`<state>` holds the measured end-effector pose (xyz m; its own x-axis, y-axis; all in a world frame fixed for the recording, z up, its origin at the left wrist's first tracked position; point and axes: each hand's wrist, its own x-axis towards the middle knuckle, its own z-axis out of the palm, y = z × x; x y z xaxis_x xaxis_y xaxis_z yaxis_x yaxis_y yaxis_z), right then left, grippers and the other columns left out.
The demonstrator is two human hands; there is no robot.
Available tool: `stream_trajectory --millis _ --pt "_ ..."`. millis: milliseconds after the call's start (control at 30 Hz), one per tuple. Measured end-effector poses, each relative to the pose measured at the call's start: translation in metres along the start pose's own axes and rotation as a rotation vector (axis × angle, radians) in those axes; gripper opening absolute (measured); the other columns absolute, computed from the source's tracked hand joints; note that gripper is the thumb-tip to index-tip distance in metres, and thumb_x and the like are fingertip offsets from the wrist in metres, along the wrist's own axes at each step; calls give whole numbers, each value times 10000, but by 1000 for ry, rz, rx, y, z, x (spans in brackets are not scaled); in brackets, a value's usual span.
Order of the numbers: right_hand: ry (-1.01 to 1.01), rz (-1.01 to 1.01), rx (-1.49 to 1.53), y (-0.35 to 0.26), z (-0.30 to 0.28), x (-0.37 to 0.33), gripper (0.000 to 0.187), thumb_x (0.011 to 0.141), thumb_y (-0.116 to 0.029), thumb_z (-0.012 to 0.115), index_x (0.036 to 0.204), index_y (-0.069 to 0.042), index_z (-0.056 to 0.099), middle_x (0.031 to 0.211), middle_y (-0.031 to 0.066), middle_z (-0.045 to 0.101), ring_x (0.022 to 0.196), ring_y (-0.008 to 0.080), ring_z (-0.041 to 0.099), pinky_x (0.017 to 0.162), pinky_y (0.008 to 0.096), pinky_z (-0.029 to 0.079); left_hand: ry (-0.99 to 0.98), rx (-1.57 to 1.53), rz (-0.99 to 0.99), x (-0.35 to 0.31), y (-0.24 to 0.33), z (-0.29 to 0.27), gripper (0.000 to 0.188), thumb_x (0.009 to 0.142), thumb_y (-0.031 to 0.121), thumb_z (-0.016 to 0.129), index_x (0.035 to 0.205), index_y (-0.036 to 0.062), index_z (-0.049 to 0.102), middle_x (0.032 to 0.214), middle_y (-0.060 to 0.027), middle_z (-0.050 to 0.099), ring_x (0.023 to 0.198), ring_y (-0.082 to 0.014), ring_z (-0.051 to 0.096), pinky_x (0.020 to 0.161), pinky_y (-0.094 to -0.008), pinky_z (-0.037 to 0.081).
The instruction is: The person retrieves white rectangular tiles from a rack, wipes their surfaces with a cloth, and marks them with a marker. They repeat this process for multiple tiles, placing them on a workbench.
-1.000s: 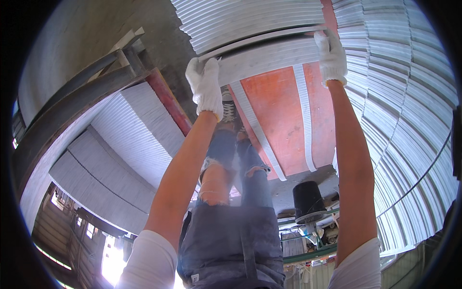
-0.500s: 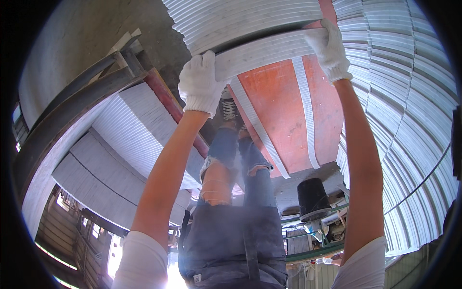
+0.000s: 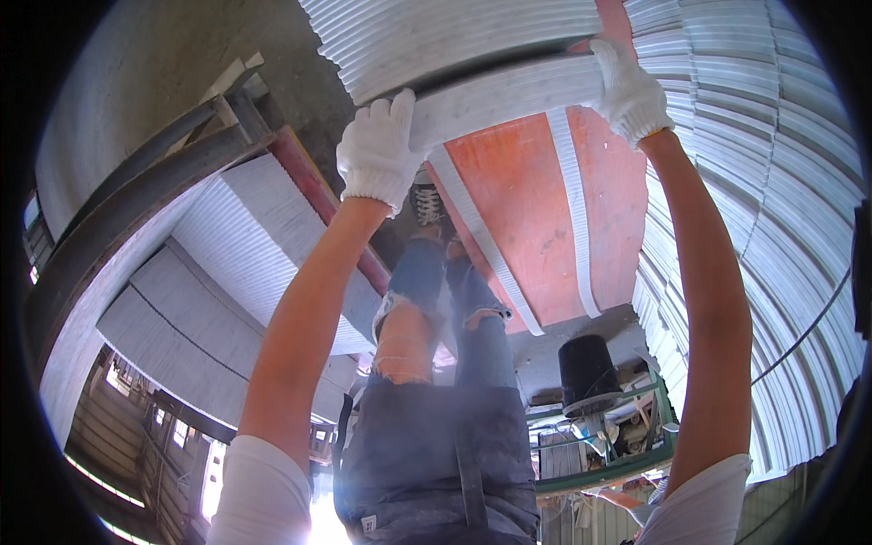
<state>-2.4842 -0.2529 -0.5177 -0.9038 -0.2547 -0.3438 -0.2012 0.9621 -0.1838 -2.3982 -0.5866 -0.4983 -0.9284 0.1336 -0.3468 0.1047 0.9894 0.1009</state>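
Both hands wear white knit gloves and hold one long white ribbed slab point(image 3: 509, 91) by its ends. My left hand point(image 3: 377, 150) grips the left end and my right hand point(image 3: 631, 95) grips the right end. The slab lies against the edge of a stack of similar white ribbed slabs point(image 3: 454, 32) at the top of the view. Under it is an orange board point(image 3: 527, 200) with two white strips across it. My legs in torn jeans point(image 3: 436, 309) and one shoe point(image 3: 427, 204) show between my arms.
More white ribbed slabs point(image 3: 772, 200) are stacked along the right. Grey stacks point(image 3: 245, 245) and a red beam point(image 3: 318, 195) lie on the left, with dark curved rails point(image 3: 136, 209) beyond. A black bucket point(image 3: 589, 372) stands by a green-edged cart point(image 3: 609, 463).
Both hands and the slab have shifted slightly toward the stack at the top, and the slab now sits closer against it. The grip is unchanged.
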Motion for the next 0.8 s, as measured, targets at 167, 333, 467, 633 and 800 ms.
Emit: stream_trajectory --millis 167,333,467,633,800 --pt "9 -66 65 13 4 1 623 829 -163 766 1376 -251 482 1375 6 568 1027 330 680 825 425 573 -93 -16 -106 -18 23 3 697 721 415 828 1304 150 552 1092 -77 642 1016 -317 641 788 -486 581" --pt "-33 -57 23 19 7 -3 555 872 -88 668 1366 -266 487 1368 -15 568 1013 333 678 812 430 569 -119 -61 -175 -40 48 20 628 775 450 785 1274 137 567 1056 -77 646 961 -311 655 746 -472 584" --pt "36 -72 79 10 6 -4 508 893 -70 617 1345 -268 498 1361 -7 567 995 346 673 808 440 562 -92 -68 -109 -42 42 21 585 823 477 735 1261 126 568 995 -79 643 933 -304 660 728 -460 580" --pt "-54 73 69 2 2 -14 471 898 -151 643 1339 -237 500 1349 32 569 1069 338 662 831 456 556 -19 -55 44 -35 26 18 552 839 470 720 1238 116 576 973 -76 641 915 -295 664 715 -446 576" --pt "-116 130 142 3 7 -39 595 820 -242 743 1348 -175 476 1332 93 571 1129 365 642 898 449 533 -97 -26 168 -33 13 16 564 823 444 739 1249 115 569 986 -67 649 913 -282 665 699 -438 576"
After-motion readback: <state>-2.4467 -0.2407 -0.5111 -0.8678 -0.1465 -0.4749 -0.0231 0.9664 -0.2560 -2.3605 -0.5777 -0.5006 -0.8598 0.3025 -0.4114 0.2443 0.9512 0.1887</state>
